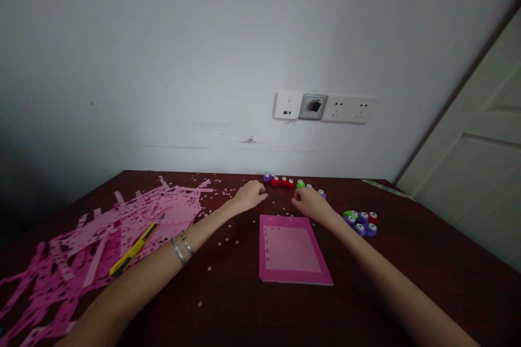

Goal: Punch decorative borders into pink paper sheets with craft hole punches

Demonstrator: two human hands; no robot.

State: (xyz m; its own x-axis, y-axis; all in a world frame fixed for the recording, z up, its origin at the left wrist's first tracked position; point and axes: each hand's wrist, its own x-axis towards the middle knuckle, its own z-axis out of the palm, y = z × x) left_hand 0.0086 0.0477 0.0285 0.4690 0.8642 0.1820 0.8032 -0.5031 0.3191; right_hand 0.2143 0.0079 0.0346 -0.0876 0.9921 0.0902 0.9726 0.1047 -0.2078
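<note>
So far the light sheet [292,249] looks punched down one side, left hand [249,196] and right hand [312,203] half-curled, contents unclear

At lower centre, a magenta paper sheet [293,277] borders a paler pink sheet [293,250] with darker pink spots down its left edge. Paper strips [95,263] at lower left mix light and deep pink, patterned with holes; the utility knife [133,252] is yellow and black. Round craft punches [360,229] right of centre are purple, red and green, white-topped.
</note>
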